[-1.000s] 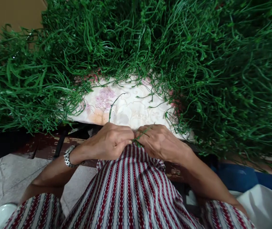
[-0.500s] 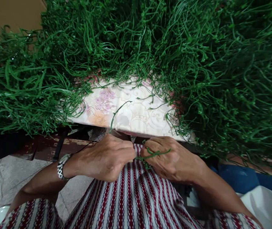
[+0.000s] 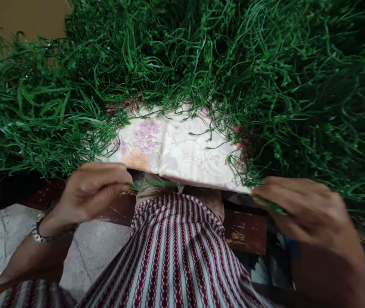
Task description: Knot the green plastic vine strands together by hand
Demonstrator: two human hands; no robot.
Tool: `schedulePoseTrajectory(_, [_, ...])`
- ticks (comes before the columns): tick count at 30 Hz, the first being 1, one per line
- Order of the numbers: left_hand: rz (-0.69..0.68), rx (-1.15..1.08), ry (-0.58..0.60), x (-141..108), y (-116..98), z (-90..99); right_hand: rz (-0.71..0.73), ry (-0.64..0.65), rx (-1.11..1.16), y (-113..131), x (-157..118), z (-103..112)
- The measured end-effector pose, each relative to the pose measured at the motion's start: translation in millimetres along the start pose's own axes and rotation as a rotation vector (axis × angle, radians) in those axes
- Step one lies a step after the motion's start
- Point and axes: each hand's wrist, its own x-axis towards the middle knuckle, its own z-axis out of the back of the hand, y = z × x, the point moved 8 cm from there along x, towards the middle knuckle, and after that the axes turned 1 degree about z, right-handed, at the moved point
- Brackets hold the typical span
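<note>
My left hand (image 3: 95, 190) is closed in a pinch, out to the left in front of the table edge. From its fingertips a thin green artificial-looking plant stem (image 3: 153, 185), blurred by motion, points right. My right hand (image 3: 307, 209), also blurred, is closed near the table's right front corner, with a bit of green stem (image 3: 275, 207) showing between its fingers. The hands are wide apart over my lap. A big heap of the same thin, glossy green stems (image 3: 176, 51) lies beyond them.
A floral tablecloth (image 3: 189, 156) shows at the table's near edge, with a few loose stems on it. Stems hang over the edge on both sides. Below are a dark red wooden bench (image 3: 245, 231), a striped garment (image 3: 172, 256) on my lap and a tiled floor (image 3: 95, 248).
My hands were close together at the middle over my lap, both at green stems. They have swung apart, left hand to the left and right hand to the right, each still holding green.
</note>
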Motion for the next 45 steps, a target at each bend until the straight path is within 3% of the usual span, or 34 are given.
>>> schedulePoseTrajectory(1, [0.053, 0.005, -0.093, 1, 9, 8.0, 0.046, 0.026, -0.008, -1, 0, 0])
schedulePoseTrajectory(3, [0.214, -0.112, -0.067, 7, 29, -2.1, 0.016, 0.084, -0.061, -10, 5, -7])
schedulePoseTrajectory(6, [0.445, -0.441, -0.180, 12, 59, -21.0, -0.058, -0.041, -0.121, -19, 19, -8])
schedulePoseTrajectory(8, [0.524, -0.622, -0.237, 13, 70, -34.0, -0.047, -0.107, -0.026, -17, 27, -13])
schedulePoseTrajectory(10, [0.561, -0.715, -0.231, 13, 75, -45.0, -0.060, -0.089, 0.144, -15, 35, -27])
schedulePoseTrajectory(15, [0.525, -0.737, -0.235, 16, 71, -54.8, -0.305, -0.159, 0.402, -24, 44, -62])
schedulePoseTrajectory(20, [0.483, -0.627, -0.333, 18, 65, -53.4, -0.344, -0.153, 0.524, -22, 46, -86])
schedulePoseTrajectory(26, [0.424, -0.423, -0.377, 17, 58, -52.0, -0.301, -0.145, 0.518, -18, 47, -93])
schedulePoseTrajectory(34, [0.155, 0.005, -0.422, 18, 32, -38.6, -0.290, -0.159, 0.404, -18, 49, -90])
schedulePoseTrajectory(39, [0.260, -0.191, -0.419, 17, 42, -43.3, -0.334, -0.123, 0.524, -21, 47, -91])
schedulePoseTrajectory(43, [0.314, -0.572, -0.487, 15, 53, -50.6, -0.452, -0.049, 0.820, -25, 43, -103])
schedulePoseTrajectory(45, [0.345, -0.805, -0.458, 17, 58, -57.9, -0.476, -0.038, 0.965, -25, 42, -108])
